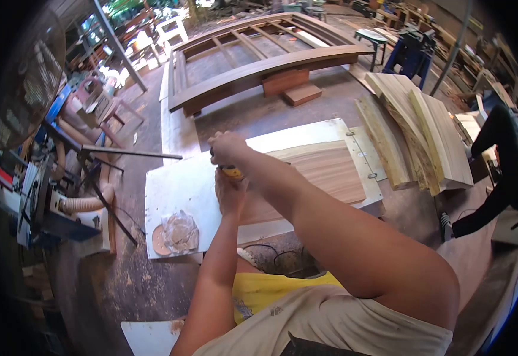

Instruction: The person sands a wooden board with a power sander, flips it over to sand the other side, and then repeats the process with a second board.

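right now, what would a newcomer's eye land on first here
Probably the big slatted wooden frame across the top of the view. Next, near the middle, the left hand and right hand together at a small yellow tool. Then, at the right, the thick, rough-edged planks lying side by side.

The panel is smooth, matt wood with fine, streaky grain. Beneath it, the white board looks smooth, with a slight sheen. Beyond the panel, the frame is darker wood with a soft gloss. To its right, the planks are pale, unpolished wood, rough along their edges.
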Available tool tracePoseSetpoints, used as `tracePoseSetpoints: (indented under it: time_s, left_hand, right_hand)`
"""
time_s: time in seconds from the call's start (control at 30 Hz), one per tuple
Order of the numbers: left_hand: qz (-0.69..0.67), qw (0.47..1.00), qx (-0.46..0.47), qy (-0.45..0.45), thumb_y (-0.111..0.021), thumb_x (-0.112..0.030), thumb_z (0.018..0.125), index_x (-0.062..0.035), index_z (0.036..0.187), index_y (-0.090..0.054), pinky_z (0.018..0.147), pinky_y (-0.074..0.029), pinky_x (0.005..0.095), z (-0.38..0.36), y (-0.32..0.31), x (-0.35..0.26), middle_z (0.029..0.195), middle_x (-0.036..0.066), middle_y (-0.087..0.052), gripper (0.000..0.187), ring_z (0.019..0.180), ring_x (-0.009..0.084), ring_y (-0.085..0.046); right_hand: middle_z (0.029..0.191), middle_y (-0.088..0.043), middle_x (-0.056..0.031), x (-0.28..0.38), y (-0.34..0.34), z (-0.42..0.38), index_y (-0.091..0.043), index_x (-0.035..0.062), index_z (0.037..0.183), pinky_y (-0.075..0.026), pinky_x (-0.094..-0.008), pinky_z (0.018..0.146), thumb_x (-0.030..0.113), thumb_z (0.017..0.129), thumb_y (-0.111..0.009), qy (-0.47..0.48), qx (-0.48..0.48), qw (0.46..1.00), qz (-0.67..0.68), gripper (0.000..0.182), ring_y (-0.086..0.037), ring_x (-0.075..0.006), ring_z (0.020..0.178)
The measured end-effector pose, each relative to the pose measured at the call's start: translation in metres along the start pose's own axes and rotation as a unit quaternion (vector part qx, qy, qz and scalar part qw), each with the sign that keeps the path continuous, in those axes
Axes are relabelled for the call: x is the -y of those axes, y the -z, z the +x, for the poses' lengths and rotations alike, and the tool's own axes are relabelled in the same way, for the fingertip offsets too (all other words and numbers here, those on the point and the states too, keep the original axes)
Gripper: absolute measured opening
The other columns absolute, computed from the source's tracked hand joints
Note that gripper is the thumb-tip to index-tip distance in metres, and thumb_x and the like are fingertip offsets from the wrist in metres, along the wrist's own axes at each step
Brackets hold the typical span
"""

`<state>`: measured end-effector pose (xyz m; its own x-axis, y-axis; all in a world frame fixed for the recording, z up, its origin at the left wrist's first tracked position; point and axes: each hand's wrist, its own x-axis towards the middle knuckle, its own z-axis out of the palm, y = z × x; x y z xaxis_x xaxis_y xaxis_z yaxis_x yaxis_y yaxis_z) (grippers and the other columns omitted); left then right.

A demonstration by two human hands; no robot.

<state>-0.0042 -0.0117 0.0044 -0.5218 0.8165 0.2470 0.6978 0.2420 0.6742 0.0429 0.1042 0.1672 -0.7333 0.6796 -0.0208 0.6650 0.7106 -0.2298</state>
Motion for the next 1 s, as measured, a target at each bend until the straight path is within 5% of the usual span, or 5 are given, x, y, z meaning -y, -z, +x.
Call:
tracePoseSetpoints:
  time_s: [0.1,0.27,0.6,0.87,1.0]
  left_hand:
    - [-0.026,0.999,0.003,-0.025,-0.081,-0.044,0.081,-0.0037,0.160,-0.020,0.122,-0.028,0.0488,0.001,0.005,-0.005,0.160,0.026,-0.033,0.107,0.147,0.0426,-0.033]
    - [-0.077,0.993,-0.022,-0.088,-0.088,-0.031,0.076,-0.0029,0.148,-0.038,0.103,-0.043,0.0533,-0.005,0.019,-0.026,0.136,0.024,-0.056,0.091,0.124,0.0443,-0.055]
    - [-0.102,0.989,-0.029,-0.105,-0.087,-0.030,0.075,-0.0044,0.144,-0.041,0.101,-0.046,0.0507,-0.010,0.012,-0.007,0.138,0.023,-0.057,0.086,0.127,0.0428,-0.055]
    - [-0.122,0.990,0.053,-0.037,-0.087,-0.028,0.075,-0.0025,0.138,-0.046,0.097,-0.049,0.0483,0.010,-0.014,0.026,0.133,0.023,-0.059,0.080,0.122,0.0417,-0.059]
    - [-0.153,0.978,-0.016,-0.140,-0.087,-0.030,0.076,-0.0017,0.138,-0.049,0.095,-0.052,0.0433,0.006,-0.041,0.011,0.130,0.020,-0.064,0.078,0.113,0.0342,-0.067]
  right_hand:
    - [0.133,-0.063,-0.0130,-0.005,-0.003,-0.006,-0.067,0.0178,0.131,-0.052,-0.0426,0.101,0.041,0.082,-0.073,0.010,-0.003,1.000,0.019,0.054,-0.062,-0.0318,0.121]
    - [0.132,-0.062,-0.0137,-0.008,-0.002,-0.023,-0.063,0.0167,0.133,-0.052,-0.0437,0.101,0.041,0.081,-0.075,0.025,0.017,0.999,0.023,0.058,-0.062,-0.0339,0.121]
    - [0.133,-0.057,-0.0158,0.001,-0.013,-0.053,-0.065,0.0196,0.127,-0.052,-0.0450,0.098,0.035,0.084,-0.072,0.085,0.000,0.995,0.053,0.046,-0.062,-0.0362,0.117]
    - [0.125,-0.063,-0.0150,-0.012,-0.024,-0.056,-0.063,0.0176,0.130,-0.052,-0.0433,0.097,0.032,0.076,-0.078,0.053,-0.023,0.997,0.058,0.058,-0.060,-0.0348,0.117]
    - [0.127,-0.062,-0.0171,-0.017,-0.012,-0.066,-0.062,0.0148,0.130,-0.052,-0.0442,0.098,0.027,0.073,-0.080,0.041,-0.020,0.996,0.071,0.060,-0.059,-0.0359,0.119]
